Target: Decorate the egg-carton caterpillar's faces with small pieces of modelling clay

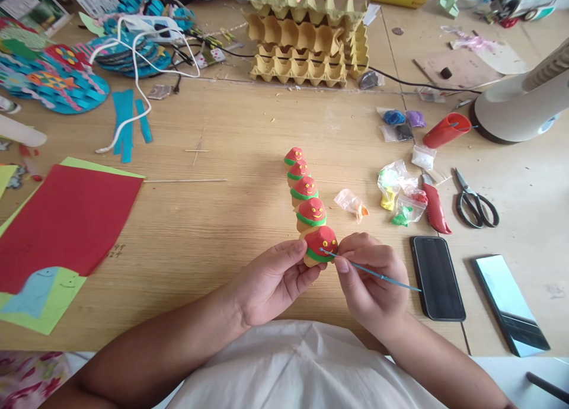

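Observation:
A row of egg-carton cups stretches away from me, each with a red clay top, a green band and a small yellow face. My left hand grips the nearest cup at its left side, thumb on top and fingers beneath. Between the thumb and fingers of my right hand is a thin blue plastic stick. Its tip touches the nearest cup's red face, left of the smile. To the right of the row lies an open bag of orange clay.
At right are bags of coloured clay, a red cutter, scissors and two phones. Egg cartons stand at the back. Red paper and a thin wooden stick lie left, beyond them a white cable.

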Motion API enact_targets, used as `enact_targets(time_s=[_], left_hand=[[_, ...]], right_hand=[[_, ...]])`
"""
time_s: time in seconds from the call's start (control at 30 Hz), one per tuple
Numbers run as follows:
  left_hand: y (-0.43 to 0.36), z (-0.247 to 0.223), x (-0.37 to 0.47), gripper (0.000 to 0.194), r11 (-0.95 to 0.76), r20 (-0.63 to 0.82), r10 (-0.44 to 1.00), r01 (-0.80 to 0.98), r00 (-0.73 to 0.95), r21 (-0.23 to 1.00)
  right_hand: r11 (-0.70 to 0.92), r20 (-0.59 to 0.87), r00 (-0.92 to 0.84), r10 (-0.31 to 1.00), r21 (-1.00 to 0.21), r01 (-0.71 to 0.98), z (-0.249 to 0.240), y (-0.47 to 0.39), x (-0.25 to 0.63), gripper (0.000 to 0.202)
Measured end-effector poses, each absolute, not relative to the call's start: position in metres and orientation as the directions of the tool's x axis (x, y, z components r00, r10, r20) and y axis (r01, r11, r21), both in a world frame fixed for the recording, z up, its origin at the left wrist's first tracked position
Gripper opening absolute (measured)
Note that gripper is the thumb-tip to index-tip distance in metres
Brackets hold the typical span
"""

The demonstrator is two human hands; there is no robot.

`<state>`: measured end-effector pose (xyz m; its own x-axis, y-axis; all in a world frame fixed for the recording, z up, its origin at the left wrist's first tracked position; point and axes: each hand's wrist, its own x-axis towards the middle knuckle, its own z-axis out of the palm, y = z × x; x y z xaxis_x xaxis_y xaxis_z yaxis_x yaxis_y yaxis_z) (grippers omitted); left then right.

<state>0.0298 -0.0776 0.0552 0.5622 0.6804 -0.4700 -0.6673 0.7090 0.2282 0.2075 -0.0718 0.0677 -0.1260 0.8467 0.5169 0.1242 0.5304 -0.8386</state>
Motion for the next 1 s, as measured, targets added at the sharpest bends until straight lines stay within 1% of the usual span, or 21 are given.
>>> enact_targets(time_s=[0.13, 0.43, 0.8, 1.0], left_hand=[[-0.0778, 0.0551, 0.0297, 0.026, 0.708, -0.469, 0.682, -0.669, 0.561, 0.228], [-0.0774, 0.0565, 0.0301, 0.025, 0.706, -0.468, 0.685, -0.667, 0.559, 0.238], [-0.0777, 0.0568, 0.0302, 0.024, 0.703, -0.459, 0.687, -0.676, 0.563, 0.222], [-0.0767, 0.0566, 0.0302, 0.023, 0.705, -0.457, 0.685, -0.674, 0.568, 0.22]], right_hand=[[0.534, 0.52, -0.129, 0.844, -0.836, 0.123, 0.067, -0.072, 0.2073, 0.022], [0.548, 0.531, -0.142, 0.836, -0.825, 0.14, 0.0688, -0.0715, 0.2081, 0.018], [0.554, 0.538, -0.136, 0.832, -0.821, 0.14, 0.0682, -0.0709, 0.2064, 0.023], [0.552, 0.535, -0.14, 0.833, -0.82, 0.151, 0.0691, -0.0705, 0.2068, 0.021]])
